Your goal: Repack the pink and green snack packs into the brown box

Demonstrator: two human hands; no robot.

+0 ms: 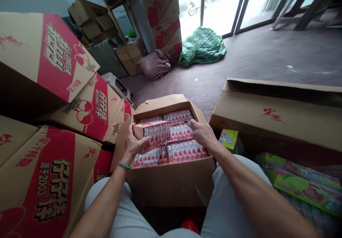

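Observation:
An open cardboard carton stands between my knees, filled with rows of pink-and-white packs. My left hand, with a beaded bracelet on its wrist, grips a pink display pack with a red-and-yellow edge. That pack is tilted, raised over the left side of the carton and slightly blurred. Over the carton's right side, my right hand has its fingers curled closed above the packs. A thin dark edge shows at its fingertips, but what it pinches, if anything, cannot be made out.
Printed red-and-tan cartons are stacked on my left. A long open carton lies to the right, with a small yellow-and-pink box and green-and-pink boxes beside it. Ahead lie a green sack and a brownish bag.

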